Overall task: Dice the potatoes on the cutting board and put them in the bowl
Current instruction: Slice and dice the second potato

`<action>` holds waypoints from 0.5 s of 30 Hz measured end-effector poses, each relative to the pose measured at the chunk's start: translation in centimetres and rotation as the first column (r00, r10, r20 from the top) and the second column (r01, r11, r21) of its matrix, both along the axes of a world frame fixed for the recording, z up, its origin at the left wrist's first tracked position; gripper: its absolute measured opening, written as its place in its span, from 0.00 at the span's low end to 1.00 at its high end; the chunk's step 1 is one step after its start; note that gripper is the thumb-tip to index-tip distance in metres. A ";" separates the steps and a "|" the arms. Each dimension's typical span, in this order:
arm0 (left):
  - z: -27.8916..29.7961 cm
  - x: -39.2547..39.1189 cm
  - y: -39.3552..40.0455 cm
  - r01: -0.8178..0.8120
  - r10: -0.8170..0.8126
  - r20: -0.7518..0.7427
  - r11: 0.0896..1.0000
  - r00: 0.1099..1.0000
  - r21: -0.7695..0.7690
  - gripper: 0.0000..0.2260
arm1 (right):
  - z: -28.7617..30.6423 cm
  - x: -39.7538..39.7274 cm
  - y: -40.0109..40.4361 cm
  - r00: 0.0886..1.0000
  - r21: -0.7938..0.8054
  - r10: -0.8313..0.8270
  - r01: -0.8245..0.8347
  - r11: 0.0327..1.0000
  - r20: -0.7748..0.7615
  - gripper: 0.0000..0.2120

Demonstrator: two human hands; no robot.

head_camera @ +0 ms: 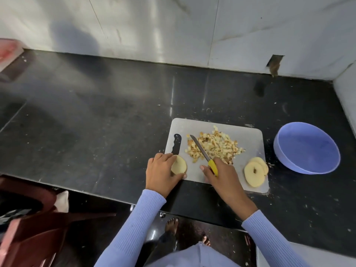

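We saw no readable writing anywhere. Our left hand (163,171) curled its fingers around a smooth, rounded potato piece (179,164) at the seven o'clock corner of the flat grey cutting board (248,139). Our right hand (221,175) gripped the yellow handle of a thin-bladed knife (200,150), its tip pointing toward eleven o'clock over a heap of small diced potato cubes (215,145). Round slices (254,174) lay stacked at five o'clock. The smooth blue bowl (306,147) sat at three o'clock on the speckled black counter (96,122).
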State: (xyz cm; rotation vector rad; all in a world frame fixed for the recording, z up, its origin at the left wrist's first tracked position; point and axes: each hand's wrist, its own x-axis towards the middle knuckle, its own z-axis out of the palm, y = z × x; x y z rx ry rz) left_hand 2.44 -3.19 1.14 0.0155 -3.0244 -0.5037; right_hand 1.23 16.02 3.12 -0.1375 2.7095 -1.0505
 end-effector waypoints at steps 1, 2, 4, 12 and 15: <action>-0.2 0.1 0.1 0.009 -0.009 -0.008 1.000 1.000 -0.007 0.27 | -0.1 0.1 -0.1 1.000 0.002 0.016 -0.016 1.000 0.010 0.14; -0.4 0.3 0.2 0.018 -0.018 -0.017 1.000 1.000 -0.014 0.26 | -0.1 0.3 0.0 0.999 0.007 0.036 -0.036 0.999 0.017 0.14; -0.8 0.5 0.3 0.028 -0.029 -0.048 0.999 0.998 -0.024 0.25 | -0.2 0.6 -0.1 0.997 0.032 0.077 -0.078 0.996 0.026 0.15; -2.3 0.6 0.8 0.085 -0.084 -0.068 0.996 0.994 0.012 0.22 | -0.1 1.4 -0.6 0.972 0.233 0.218 -0.232 0.944 0.087 0.13; -2.7 0.8 1.2 0.074 -0.073 -0.046 0.997 0.996 0.025 0.21 | -0.2 1.5 -1.0 0.963 0.291 0.247 -0.268 0.918 0.109 0.12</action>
